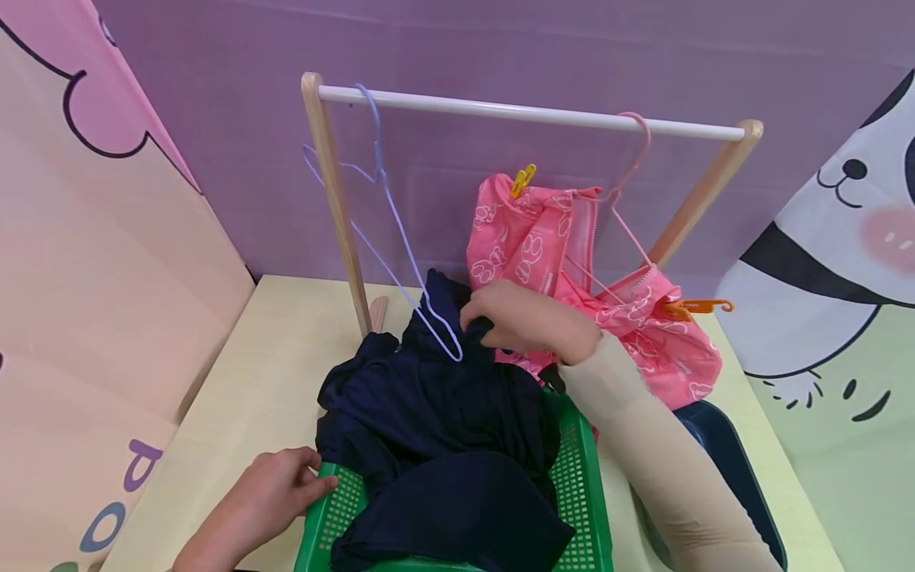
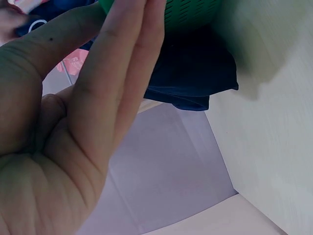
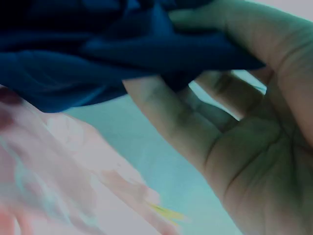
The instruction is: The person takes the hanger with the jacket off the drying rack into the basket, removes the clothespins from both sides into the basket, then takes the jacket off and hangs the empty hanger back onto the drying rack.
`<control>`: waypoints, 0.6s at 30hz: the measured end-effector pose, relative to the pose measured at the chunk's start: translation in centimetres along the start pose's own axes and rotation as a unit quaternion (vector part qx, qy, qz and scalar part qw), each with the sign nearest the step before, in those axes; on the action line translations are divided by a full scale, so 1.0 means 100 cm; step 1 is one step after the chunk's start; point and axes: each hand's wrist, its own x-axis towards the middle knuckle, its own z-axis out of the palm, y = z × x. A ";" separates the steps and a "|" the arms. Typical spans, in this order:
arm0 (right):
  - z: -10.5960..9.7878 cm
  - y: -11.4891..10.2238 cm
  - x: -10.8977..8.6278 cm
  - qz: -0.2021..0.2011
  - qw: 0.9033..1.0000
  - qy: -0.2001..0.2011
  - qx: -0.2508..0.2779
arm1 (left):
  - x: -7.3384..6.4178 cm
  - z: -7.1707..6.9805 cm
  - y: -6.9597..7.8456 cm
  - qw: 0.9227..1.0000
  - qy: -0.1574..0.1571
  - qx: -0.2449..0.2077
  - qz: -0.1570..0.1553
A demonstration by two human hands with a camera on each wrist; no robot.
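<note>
A dark navy garment (image 1: pixel 436 397) lies bunched in and over the far edge of a green basket (image 1: pixel 596 508). My right hand (image 1: pixel 532 319) pinches a raised fold of this cloth between thumb and fingers; the right wrist view shows the navy fabric (image 3: pixel 122 63) in the grip. Beside that fold hangs a lavender hanger (image 1: pixel 406 234), its lower end in front of the navy cloth. My left hand (image 1: pixel 260 492) grips the basket's left rim near the far corner. In the left wrist view, its fingers (image 2: pixel 105 73) reach to the green wall and partly hide it.
A wooden rack with a white bar (image 1: pixel 493 110) stands behind the basket. From its right side hangs a pink printed garment (image 1: pixel 525 250) on a pink hanger (image 1: pixel 634 167), with a yellow clip (image 1: pixel 523 181) and an orange clip (image 1: pixel 689 307). A dark blue tub (image 1: pixel 736 461) sits at right.
</note>
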 end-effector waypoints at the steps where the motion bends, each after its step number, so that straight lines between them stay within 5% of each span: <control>1: -0.002 -0.005 -0.013 -0.015 1.000 0.009 0.001 | 0.000 0.000 0.000 1.000 0.000 -0.001 0.001; 4: -0.006 -0.023 -0.052 -0.055 0.998 0.024 0.012 | -0.001 0.000 -0.001 1.000 0.005 -0.002 0.009; 10: 0.000 -0.068 -0.115 -0.110 0.994 -0.014 -0.008 | 0.000 0.001 0.001 1.000 0.003 -0.006 0.004; 14: 0.002 -0.085 -0.136 -0.139 0.989 -0.014 -0.041 | 0.002 0.002 0.005 1.000 -0.008 -0.008 -0.005; 18: 0.000 -0.087 -0.147 -0.179 0.982 0.051 -0.023 | 0.003 0.001 0.008 1.000 -0.021 -0.006 -0.011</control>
